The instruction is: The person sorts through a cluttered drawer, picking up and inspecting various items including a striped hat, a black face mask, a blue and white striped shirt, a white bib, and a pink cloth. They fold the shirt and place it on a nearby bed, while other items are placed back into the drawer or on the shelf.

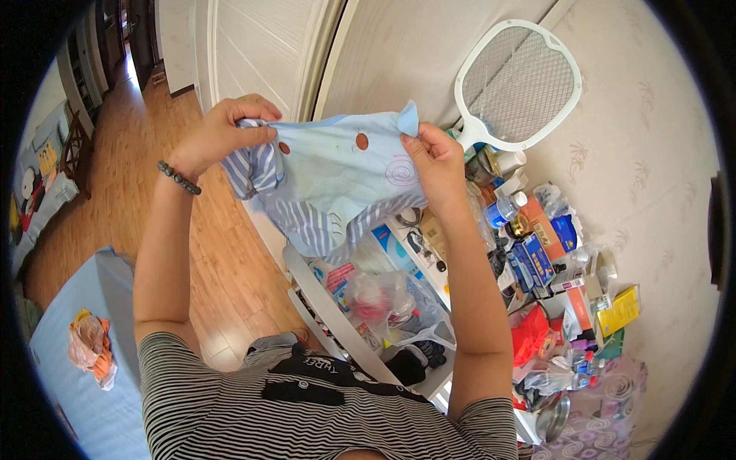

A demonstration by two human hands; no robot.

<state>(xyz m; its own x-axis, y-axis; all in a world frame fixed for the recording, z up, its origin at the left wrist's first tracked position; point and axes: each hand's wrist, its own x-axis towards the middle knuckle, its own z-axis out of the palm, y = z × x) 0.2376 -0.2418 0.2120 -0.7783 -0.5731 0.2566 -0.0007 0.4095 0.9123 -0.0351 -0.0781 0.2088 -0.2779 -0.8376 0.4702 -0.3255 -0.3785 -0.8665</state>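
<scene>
I see the blue garment [326, 165] at 12 o'clock, open drawer [341, 318] at its 6. Left hand [234, 130] pinches cloth at its 10 o'clock, right hand [441, 165] at 2; gripping both ends stretches the top edge. Hidden fingers probably curl behind.

Black-and-white striped, short-sleeved shirt [207, 414]; dark beaded bracelet [179, 179].

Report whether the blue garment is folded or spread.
Mostly spread: left hand and right hand hold the garment at separate points, its front stretched between them.
</scene>
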